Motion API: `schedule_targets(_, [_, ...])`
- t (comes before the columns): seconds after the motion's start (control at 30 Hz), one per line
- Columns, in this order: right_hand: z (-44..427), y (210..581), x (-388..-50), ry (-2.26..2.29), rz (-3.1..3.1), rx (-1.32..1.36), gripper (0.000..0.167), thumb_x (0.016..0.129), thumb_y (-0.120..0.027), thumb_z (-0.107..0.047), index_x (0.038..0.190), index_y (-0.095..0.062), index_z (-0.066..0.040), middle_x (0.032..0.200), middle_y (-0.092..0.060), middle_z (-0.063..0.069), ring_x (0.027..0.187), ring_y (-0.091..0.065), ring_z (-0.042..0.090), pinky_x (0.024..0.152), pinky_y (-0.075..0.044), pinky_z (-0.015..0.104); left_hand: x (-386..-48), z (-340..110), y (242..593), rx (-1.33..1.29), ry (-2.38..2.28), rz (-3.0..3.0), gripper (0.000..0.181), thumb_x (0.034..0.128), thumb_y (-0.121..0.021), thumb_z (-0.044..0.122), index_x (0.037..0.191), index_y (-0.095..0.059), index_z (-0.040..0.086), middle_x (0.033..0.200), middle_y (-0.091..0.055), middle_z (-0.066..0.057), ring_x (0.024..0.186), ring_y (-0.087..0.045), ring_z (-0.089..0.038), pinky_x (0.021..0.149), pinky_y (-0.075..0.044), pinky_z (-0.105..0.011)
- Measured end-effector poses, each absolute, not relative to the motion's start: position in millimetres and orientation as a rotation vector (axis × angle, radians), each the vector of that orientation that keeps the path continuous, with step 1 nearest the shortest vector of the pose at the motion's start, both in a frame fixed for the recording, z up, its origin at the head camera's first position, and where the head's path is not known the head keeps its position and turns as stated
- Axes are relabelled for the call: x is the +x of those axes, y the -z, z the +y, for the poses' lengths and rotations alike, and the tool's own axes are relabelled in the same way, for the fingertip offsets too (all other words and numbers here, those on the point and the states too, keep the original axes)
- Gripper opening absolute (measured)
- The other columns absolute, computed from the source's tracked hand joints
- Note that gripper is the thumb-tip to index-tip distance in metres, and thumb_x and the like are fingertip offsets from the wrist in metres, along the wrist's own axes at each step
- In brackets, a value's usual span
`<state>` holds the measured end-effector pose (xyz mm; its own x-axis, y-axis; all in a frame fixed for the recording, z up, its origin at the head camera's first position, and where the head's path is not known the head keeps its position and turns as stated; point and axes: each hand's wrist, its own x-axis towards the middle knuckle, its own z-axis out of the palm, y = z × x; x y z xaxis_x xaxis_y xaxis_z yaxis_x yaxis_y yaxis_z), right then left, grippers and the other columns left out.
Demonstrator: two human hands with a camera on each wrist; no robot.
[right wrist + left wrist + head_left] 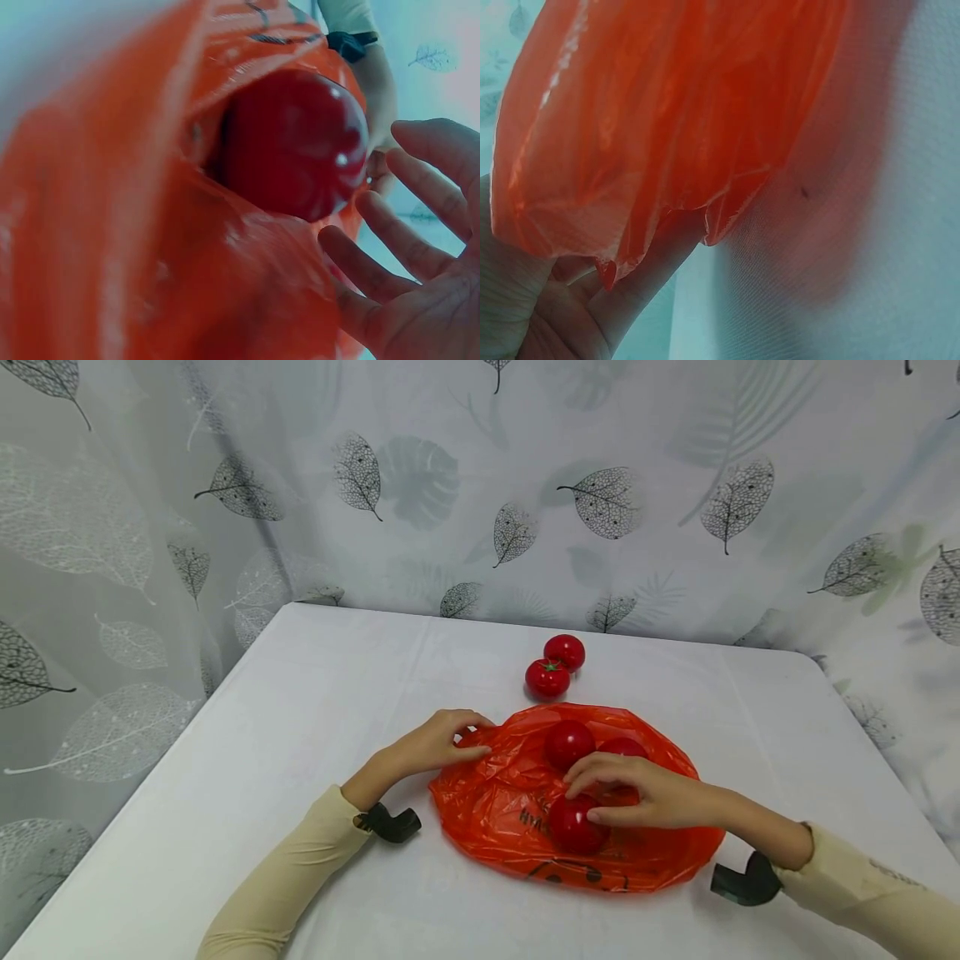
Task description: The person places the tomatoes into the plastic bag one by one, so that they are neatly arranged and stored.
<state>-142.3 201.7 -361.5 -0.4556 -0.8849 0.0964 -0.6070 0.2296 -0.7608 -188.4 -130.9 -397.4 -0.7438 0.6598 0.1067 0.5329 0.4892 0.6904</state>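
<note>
My left hand [435,743] is pinching the left edge of the red bag [487,802], thumb and fingers on the film with a gap between them nearer the palm; my right hand [652,789] is holding nothing, its fingers spreading loosely over the near tomato [577,825], and I cannot tell whether the tips are touching its skin; that tomato is sitting on the bag in the lower middle of the frame, right of centre, while a middle tomato [568,744] is lying above it and a partly hidden tomato [624,747] is showing to the right; two more tomatoes [547,678] are resting on the white tabletop [360,693] above the bag, just right of the frame's centre.

From here I am judging the tomatoes firm, slick and light enough for one hand; I am favouring a hold round the widest part, thumb opposite fingers; the bag is looking thin, limp and slippery, likely to crumple or tear, so I am preferring a broad pinch on gathered film.
</note>
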Motion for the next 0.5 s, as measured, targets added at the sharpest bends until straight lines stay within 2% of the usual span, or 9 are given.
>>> schedule_targets(0.23, [197,351,-149,1.077,2.134,-1.414,0.026,0.093,-0.066,-0.011,0.118,-0.064,-0.013,0.125,-0.056,0.012,0.118,-0.049,0.009,0.083,-0.057,0.040,-188,-132,398,1.031,-1.095,2.562,0.031,0.0913,-0.069,0.016,0.119,-0.066,0.003,0.113,-0.068,-0.008,0.092,-0.060,-0.016,0.077,-0.051,-0.019])
schedule_targets(0.5, [195,340,-158,1.077,2.111,-1.434,0.030,0.091,-0.067,-0.008,0.119,-0.063,-0.019,0.125,-0.056,0.011,0.118,-0.051,0.009,0.084,-0.056,0.041,-188,-131,395,1.033,-1.092,2.564,0.032,0.0909,-0.069,0.016,0.120,-0.066,0.003,0.113,-0.068,-0.008,0.092,-0.060,-0.016,0.077,-0.051,-0.019])
